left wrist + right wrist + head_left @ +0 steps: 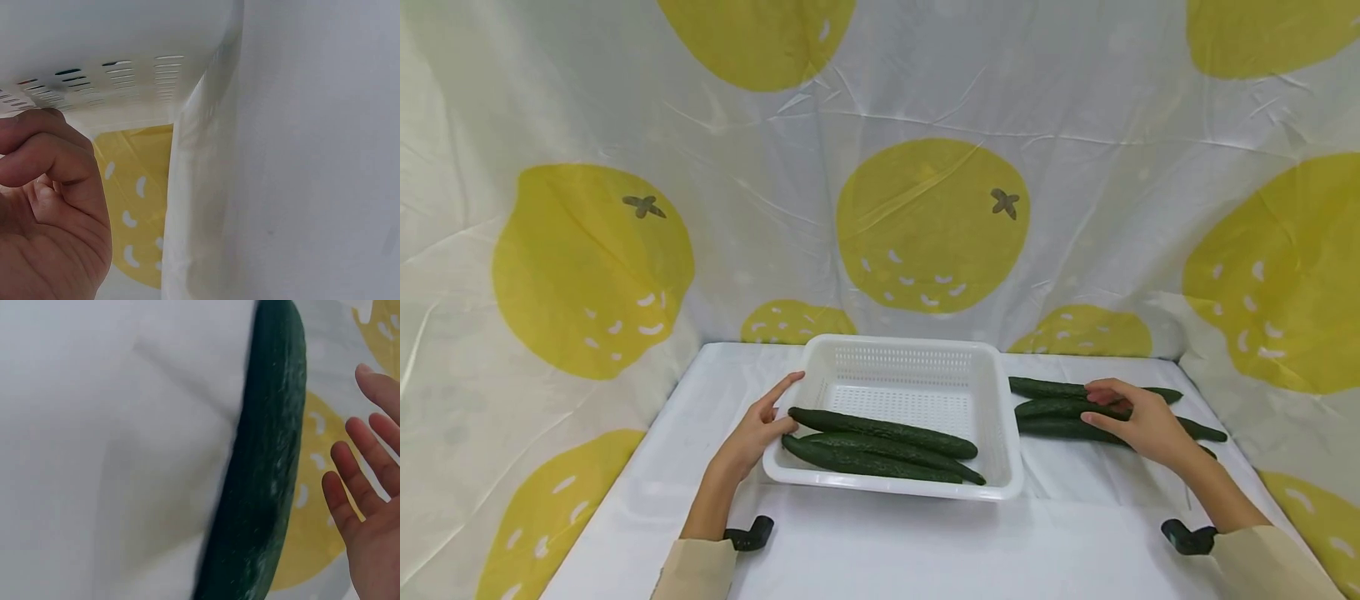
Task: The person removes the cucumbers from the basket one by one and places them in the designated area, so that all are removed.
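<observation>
A white plastic basket (917, 350) with slotted walls stands on the table, and three dark green cucumbers (883, 433) lie side by side along its near side. My left hand (754, 435) holds the basket's left rim, thumb over the edge. In the left wrist view, the curled fingers (53, 150) are against the slotted outer wall. To the right of the basket, three more cucumbers (1048, 408) lie on the cloth. Over them hovers my right hand (1146, 421), thumb and fingers apart. The right wrist view shows one cucumber (262, 456) beside the spread fingers (356, 475).
White cloth (880, 550) covers the table. Behind it and along both sides hangs a white curtain (760, 242) printed with big yellow fruit. Black wrist straps with camera mounts (751, 533) sit at both cuffs, near the table surface.
</observation>
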Motion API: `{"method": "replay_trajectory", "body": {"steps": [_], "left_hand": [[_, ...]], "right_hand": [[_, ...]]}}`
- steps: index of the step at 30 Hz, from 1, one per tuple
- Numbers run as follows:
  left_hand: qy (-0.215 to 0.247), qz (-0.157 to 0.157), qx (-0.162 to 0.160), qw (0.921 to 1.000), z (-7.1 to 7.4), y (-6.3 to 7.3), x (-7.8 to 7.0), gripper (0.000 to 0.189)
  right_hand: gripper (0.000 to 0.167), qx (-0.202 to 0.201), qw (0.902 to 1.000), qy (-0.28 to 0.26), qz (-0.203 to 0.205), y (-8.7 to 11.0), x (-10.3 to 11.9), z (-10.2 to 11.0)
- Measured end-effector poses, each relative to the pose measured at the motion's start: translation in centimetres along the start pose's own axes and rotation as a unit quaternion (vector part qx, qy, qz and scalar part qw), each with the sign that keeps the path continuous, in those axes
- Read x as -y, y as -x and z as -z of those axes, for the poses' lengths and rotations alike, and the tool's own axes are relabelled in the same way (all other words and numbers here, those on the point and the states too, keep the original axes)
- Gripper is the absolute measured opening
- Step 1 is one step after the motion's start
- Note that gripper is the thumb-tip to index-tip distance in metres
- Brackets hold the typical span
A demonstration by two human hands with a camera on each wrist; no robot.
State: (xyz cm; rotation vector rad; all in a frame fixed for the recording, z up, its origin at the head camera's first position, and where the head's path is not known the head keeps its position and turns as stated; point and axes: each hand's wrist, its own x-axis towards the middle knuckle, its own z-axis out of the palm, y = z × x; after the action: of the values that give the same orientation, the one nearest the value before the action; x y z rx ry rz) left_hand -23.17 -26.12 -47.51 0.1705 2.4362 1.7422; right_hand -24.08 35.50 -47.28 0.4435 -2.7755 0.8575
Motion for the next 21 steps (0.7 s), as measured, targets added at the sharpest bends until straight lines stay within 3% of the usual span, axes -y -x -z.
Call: {"method": "replay_trajectory", "body": {"steps": [11, 21], "left_hand": [[-0.002, 0.001, -0.003, 1.0000, 0.0, 0.0, 0.0, 0.081], [-0.003, 0.003, 0.000, 1.0000, 0.1, -0.1, 0.1, 0.081]], "right_hand": [[0.043, 0.007, 0.9993, -0.034, 0.013, -2.2, 3.6, 0.0], [0.037, 0.011, 0.9953, -0.076, 0.059, -4.7, 7.3, -0.5]]}}
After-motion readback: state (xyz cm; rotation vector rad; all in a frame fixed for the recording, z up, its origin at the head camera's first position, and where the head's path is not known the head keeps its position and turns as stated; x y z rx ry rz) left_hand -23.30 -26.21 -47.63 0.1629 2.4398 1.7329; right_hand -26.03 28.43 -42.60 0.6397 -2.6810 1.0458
